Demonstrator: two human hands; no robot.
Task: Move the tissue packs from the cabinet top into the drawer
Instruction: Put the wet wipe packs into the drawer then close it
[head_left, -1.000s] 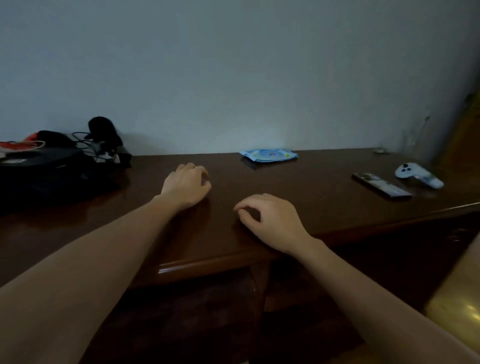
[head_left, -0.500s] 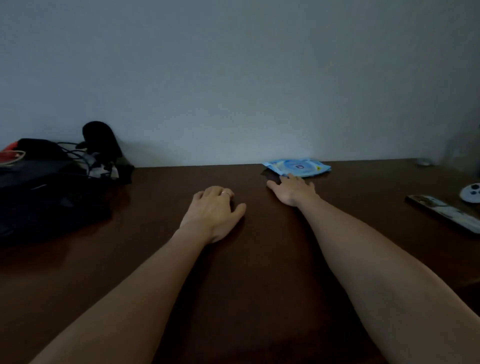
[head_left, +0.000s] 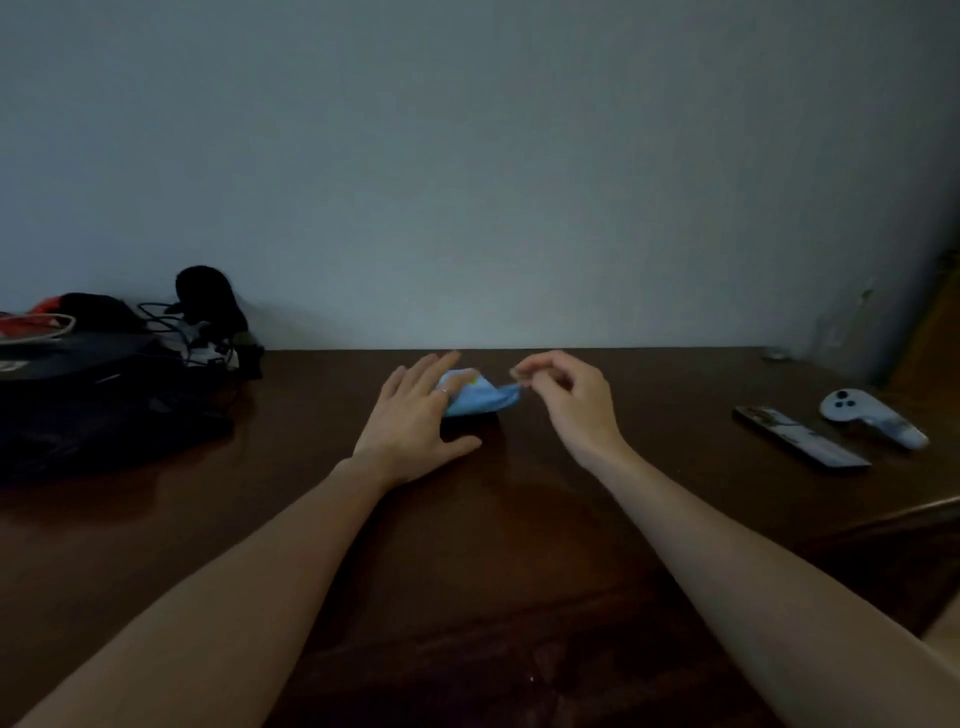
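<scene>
A light-blue tissue pack (head_left: 480, 399) lies near the back middle of the dark wooden cabinet top (head_left: 467, 545), its right edge lifted off the wood. My right hand (head_left: 569, 402) pinches that raised right corner between thumb and fingertips. My left hand (head_left: 415, 423) rests flat with fingers spread over the pack's left end, partly hiding it. No drawer shows in this view.
A dark bag (head_left: 88, 395) with cables and a black object (head_left: 208, 296) fills the back left. A slim remote (head_left: 800, 438) and a white controller (head_left: 872, 418) lie at the right. The wall runs just behind the pack; the cabinet's right edge (head_left: 914, 512) is near.
My right hand reached the pack and pinched its right corner, lifting that edge. My left hand slid forward onto the pack's left end. The view shifted slightly left.
</scene>
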